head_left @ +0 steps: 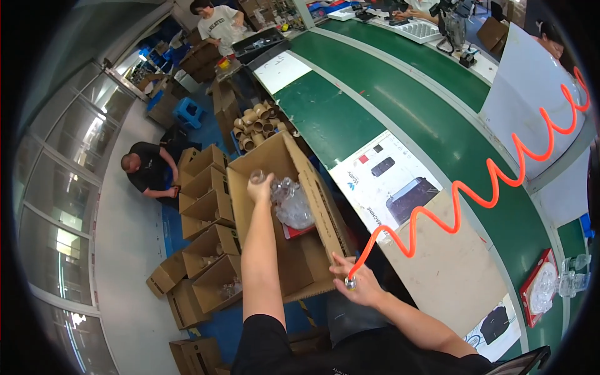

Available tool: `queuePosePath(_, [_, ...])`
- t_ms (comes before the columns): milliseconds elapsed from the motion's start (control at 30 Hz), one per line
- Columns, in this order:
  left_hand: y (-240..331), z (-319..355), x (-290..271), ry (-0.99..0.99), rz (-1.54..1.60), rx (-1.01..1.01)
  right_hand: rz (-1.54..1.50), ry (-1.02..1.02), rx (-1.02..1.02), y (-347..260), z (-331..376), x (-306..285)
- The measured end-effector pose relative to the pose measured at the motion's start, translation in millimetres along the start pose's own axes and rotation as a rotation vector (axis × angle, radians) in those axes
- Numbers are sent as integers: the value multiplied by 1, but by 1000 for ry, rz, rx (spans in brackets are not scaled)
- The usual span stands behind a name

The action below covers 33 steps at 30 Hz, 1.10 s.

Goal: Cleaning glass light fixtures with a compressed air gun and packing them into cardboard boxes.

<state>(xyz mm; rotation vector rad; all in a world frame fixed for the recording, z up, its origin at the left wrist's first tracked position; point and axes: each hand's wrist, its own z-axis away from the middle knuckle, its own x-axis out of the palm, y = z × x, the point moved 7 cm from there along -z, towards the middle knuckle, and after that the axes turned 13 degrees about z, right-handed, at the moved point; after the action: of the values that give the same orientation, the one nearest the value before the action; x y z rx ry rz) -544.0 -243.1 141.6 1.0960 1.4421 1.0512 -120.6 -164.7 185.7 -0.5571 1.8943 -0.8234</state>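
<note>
My left hand (260, 189) reaches into a tall open cardboard box (304, 265). Its fingers are closed round a clear, rounded plastic piece (257, 176), whose exact kind I cannot make out. Beside it in the box lies a bulky clear plastic object (292, 206), with something red and flat under it. At the box's near right edge is my right hand (358, 282), its fingers curled round the metal-ended fitting (350, 282) of an orange coiled hose (459, 187). Fingertips of that hand lie close to the cardboard rim; whether they press on it is unclear.
A green conveyor table (400, 81) runs along the right, with printed sheets (384, 175) on its near side. More open boxes (206, 200) stand left, near a person in black (153, 172). Brown cardboard tubes (257, 125) fill a bin. A red tray (535, 287) lies far right.
</note>
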Motion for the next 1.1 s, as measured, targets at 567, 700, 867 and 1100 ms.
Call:
queuePosePath(567, [-53,61,99,-988,167,-116,-51,14,163,32,-8,5])
queuePosePath(700, [15,76,38,-927,-475,397,-93,203,155,22,9,2])
queuePosePath(867, [165,180,-17,-831,-294,1170,-246,-19,334,-1,24,-61])
queuePosePath(1100, [242,402,-47,-1208,-171,877,-244,320,386,13,96,-120])
